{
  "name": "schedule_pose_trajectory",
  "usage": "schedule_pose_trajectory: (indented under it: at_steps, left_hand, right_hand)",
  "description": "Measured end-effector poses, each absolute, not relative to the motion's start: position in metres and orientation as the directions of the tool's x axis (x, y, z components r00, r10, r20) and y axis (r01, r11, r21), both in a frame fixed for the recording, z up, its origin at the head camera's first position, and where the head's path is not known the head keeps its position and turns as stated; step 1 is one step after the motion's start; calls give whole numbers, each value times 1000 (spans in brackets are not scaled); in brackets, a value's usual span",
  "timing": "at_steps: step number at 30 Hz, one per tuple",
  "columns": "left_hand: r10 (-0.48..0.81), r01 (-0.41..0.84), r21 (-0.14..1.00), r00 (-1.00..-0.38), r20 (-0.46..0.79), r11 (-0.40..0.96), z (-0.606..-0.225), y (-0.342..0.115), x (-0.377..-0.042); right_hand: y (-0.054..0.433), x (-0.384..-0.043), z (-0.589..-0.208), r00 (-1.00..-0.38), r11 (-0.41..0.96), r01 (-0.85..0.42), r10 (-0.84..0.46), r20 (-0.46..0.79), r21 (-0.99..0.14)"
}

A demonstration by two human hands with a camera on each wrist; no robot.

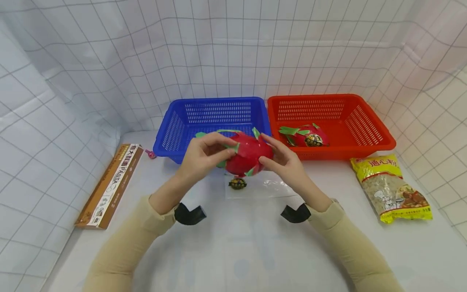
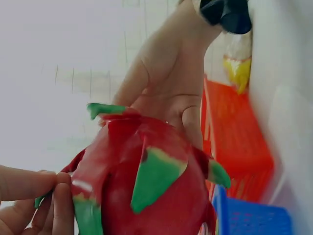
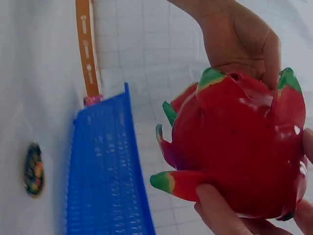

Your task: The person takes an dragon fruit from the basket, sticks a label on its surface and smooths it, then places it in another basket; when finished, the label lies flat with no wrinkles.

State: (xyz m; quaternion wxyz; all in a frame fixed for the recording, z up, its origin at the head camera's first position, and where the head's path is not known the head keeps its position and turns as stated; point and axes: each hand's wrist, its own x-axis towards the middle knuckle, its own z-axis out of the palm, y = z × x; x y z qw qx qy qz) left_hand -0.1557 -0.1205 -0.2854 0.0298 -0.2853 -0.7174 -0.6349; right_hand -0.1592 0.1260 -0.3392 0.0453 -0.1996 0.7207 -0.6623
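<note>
Both hands hold a red dragon fruit [image 1: 249, 154] with green-tipped scales, raised in front of the blue basket [image 1: 166, 134]. In the head view my left hand [image 1: 200, 157] is at the fruit's left side. The left wrist view shows its thumb and fingers pinching a scale at the fruit's edge. My right hand [image 1: 285, 161] grips the opposite side, its fingers curled against the skin in the right wrist view. Under the fruit, a clear plastic bag [image 1: 268, 190] with a dark gold-trimmed label lies flat on the white table [image 1: 233, 243].
A red basket [image 1: 365, 152] stands right of the blue one, holding another dragon fruit [image 1: 310, 136] with a label. At the left lie a brown pasta box [image 1: 109, 186] and a small pink wrapped item [image 1: 151, 154]. A yellow pasta bag [image 1: 392, 188] lies on the right.
</note>
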Motion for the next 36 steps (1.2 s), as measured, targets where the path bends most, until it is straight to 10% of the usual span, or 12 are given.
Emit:
schedule_pose_trajectory:
  at_steps: [14, 26, 36]
  left_hand:
    - [582, 393, 900, -782, 222, 186, -379, -132, -90]
    - [785, 539, 754, -618, 51, 375, -362, -141, -94]
    - [569, 279, 952, -807, 161, 126, -359, -174, -161]
  right_hand:
    - [147, -120, -414, -752, 38, -236, -640, 158, -971]
    - [148, -132, -391, -586, 237, -469, -804, 99, -851]
    - [143, -187, -364, -704, 265, -273, -710, 5, -925]
